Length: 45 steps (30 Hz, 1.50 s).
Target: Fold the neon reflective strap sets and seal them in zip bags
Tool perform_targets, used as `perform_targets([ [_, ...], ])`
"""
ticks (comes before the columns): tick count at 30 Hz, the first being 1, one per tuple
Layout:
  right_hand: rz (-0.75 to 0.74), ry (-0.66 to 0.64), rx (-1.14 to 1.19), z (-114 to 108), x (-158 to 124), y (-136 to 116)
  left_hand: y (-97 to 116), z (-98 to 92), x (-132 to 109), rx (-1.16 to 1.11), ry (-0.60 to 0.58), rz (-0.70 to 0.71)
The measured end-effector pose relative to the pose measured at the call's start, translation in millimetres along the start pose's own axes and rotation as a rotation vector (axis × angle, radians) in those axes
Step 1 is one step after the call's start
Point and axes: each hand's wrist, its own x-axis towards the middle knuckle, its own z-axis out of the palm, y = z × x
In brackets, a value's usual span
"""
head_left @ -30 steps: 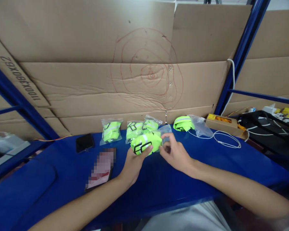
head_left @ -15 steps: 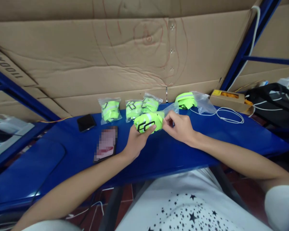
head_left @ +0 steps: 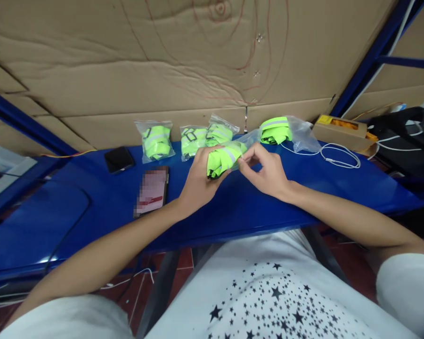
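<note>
My left hand (head_left: 197,181) wraps around a rolled neon-green reflective strap (head_left: 223,161) with a silver-grey stripe, above the middle of the table. My right hand (head_left: 267,173) pinches at the roll's right end, thumb and forefinger together. Clear plastic shows beside those fingertips; whether they grip it or the strap itself I cannot tell. Behind my hands lie a bagged strap (head_left: 158,142) on the left and two more bagged straps side by side, a nearer one (head_left: 193,140) and another (head_left: 219,133). Farther right sits a loose strap roll (head_left: 275,130) against a clear plastic bag (head_left: 302,134).
On the left of the blue table (head_left: 268,214) lie a phone with a lit screen (head_left: 151,190) and a dark phone (head_left: 119,160). A white cable (head_left: 339,155) coils at right, near a cardboard box (head_left: 339,134) and a black bag (head_left: 399,136). Cardboard panels stand behind.
The strap roll has turned in my left hand: its black buckles faced me before, and now its folded end and grey stripe show. My right hand stays at its right end. The view has tilted down.
</note>
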Motion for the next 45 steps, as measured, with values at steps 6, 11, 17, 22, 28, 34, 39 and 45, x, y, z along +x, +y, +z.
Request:
perform_targets([
  [6, 0.044, -0.229, 0.072, 0.8, 1.7, 4.7, -17.5, 2.7, -2.2, 0.216, -0.09, 0.047],
  [11, -0.013, -0.224, -0.019, -10.9, 8.0, 10.2, -15.9, 2.3, -1.2, 0.141, -0.11, 0.079],
  [17, -0.502, -0.26, -0.378, -29.8, 16.8, 6.3, -2.1, -3.6, 2.9, 0.078, -0.267, 0.105],
  [22, -0.532, -0.505, -0.336, -30.2, 15.6, -3.5, 14.5, -4.3, 2.3, -0.139, -0.328, -0.027],
  [28, -0.38, -0.214, -0.176, -34.2, 15.2, -4.0, 15.5, -9.9, 11.9, -0.553, -0.116, -0.178],
  [34, -0.227, 0.152, 0.097, -11.7, 7.4, 5.8, 3.1, -4.9, 10.1, -0.595, -0.205, -0.028],
  [39, -0.246, -0.071, 0.134, -24.4, 13.2, -1.3, -0.3, -4.2, 4.6, -0.508, -0.214, -0.005],
  [45, -0.269, -0.293, 0.103, -50.9, 23.0, -4.1, 7.4, -10.8, 8.0, -0.456, -0.305, -0.036],
])
